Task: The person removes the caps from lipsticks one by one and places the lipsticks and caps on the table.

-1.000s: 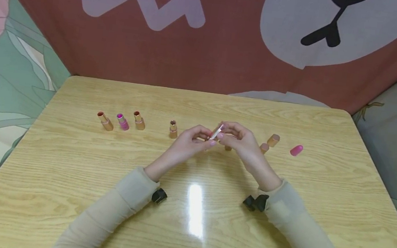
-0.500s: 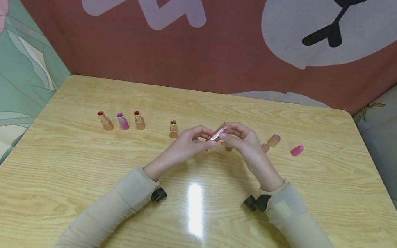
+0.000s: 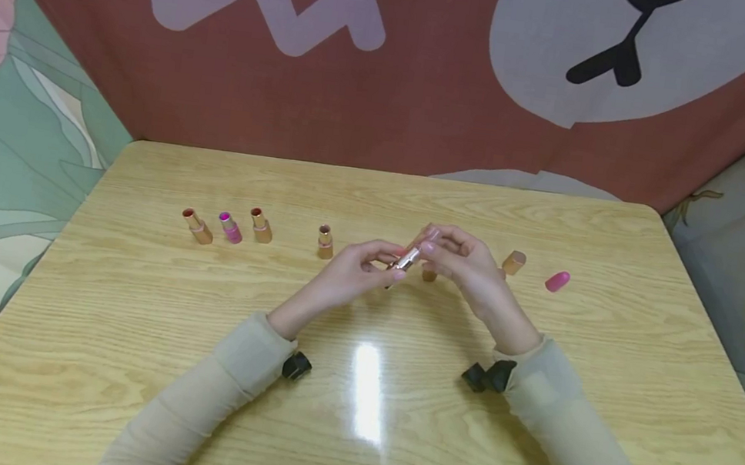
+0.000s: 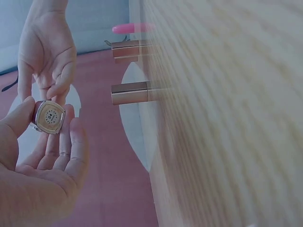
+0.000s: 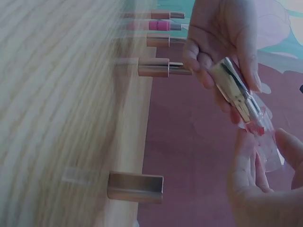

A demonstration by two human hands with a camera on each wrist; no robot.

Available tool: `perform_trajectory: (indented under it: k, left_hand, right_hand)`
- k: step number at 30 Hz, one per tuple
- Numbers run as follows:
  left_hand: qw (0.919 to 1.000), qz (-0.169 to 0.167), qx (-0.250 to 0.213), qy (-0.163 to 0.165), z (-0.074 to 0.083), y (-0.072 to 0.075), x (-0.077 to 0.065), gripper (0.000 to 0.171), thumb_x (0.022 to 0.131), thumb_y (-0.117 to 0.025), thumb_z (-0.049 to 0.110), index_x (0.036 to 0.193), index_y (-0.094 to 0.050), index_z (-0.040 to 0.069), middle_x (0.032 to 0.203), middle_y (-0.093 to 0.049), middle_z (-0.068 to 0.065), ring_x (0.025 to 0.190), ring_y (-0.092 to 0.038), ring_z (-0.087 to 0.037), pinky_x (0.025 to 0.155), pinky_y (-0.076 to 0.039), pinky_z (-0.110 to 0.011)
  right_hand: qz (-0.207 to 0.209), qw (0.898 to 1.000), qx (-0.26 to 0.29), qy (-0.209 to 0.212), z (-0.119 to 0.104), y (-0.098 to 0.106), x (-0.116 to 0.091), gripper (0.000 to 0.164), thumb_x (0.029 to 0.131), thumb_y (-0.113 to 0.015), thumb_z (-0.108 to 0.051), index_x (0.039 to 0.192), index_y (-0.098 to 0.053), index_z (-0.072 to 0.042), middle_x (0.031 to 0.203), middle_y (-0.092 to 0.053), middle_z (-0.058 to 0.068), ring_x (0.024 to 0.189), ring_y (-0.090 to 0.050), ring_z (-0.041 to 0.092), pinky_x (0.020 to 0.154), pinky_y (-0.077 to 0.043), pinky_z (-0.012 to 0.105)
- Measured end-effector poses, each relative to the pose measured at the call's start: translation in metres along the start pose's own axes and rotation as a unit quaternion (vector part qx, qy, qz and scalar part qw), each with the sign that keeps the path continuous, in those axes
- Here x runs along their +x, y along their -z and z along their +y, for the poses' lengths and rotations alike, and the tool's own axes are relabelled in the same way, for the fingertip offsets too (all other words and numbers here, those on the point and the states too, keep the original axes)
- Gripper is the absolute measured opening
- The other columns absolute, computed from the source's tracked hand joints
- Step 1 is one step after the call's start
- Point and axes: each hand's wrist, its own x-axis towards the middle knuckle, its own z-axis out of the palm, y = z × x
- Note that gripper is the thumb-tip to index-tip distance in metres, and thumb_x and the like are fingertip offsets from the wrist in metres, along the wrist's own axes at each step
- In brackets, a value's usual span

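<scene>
Above the middle of the table, my left hand (image 3: 356, 268) pinches a shiny gold lipstick tube (image 3: 406, 258) between thumb and fingers. Its round-cornered base (image 4: 49, 117), marked 04, faces the left wrist camera. My right hand (image 3: 472, 270) grips a clear cap (image 5: 269, 150) at the tube's other end. Something red shows where the two meet; whether the cap still surrounds the tip, I cannot tell. Just below my right fingers stands a rose-gold cap (image 3: 429, 276).
Left of my hands, uncapped lipsticks stand in a loose row: a gold one (image 3: 197, 227), a magenta one (image 3: 230, 228), another gold one (image 3: 261, 227) and one nearer (image 3: 325, 243). To the right are a rose-gold cap (image 3: 514, 262) and a pink cap (image 3: 557, 281).
My right hand has shifted slightly right and away from my left hand. More of the gold tube shows between them. The left hand has hardly moved.
</scene>
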Motion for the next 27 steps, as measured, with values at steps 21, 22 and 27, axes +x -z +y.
perform_trajectory:
  k: [21, 22, 27]
  left_hand:
    - [0.9993, 0.021, -0.01, 0.028, 0.0, 0.017, -0.006, 0.038, 0.091, -0.065, 0.022, 0.127, -0.057, 0.012, 0.124, -0.061, -0.011, 0.107, -0.066, -0.03, 0.092, -0.052, -0.045]
    - [0.9992, 0.023, -0.012, 0.03, 0.001, 0.019, -0.006, 0.038, 0.091, -0.065, 0.023, 0.127, -0.057, 0.013, 0.124, -0.061, -0.01, 0.107, -0.065, -0.03, 0.093, -0.052, -0.045]
    - [0.9989, 0.032, -0.023, 0.025, 0.002, 0.029, -0.013, 0.037, 0.092, -0.064, 0.021, 0.127, -0.057, 0.012, 0.126, -0.059, -0.011, 0.107, -0.065, -0.028, 0.095, -0.051, -0.046]
  right_hand:
    - [0.065, 0.997, 0.018, 0.023, -0.011, 0.009, -0.002, 0.024, 0.094, -0.059, -0.014, 0.117, -0.05, -0.012, 0.096, -0.063, -0.012, 0.087, -0.063, -0.001, 0.08, -0.053, 0.016]
    - [0.068, 0.997, 0.018, 0.021, -0.012, 0.009, -0.002, 0.022, 0.094, -0.059, -0.014, 0.115, -0.05, -0.014, 0.096, -0.063, -0.012, 0.087, -0.063, -0.001, 0.08, -0.053, 0.015]
    - [0.08, 0.996, 0.005, 0.03, -0.014, 0.013, -0.004, 0.019, 0.094, -0.059, -0.012, 0.111, -0.052, -0.017, 0.097, -0.06, -0.013, 0.09, -0.06, -0.001, 0.079, -0.052, 0.014]
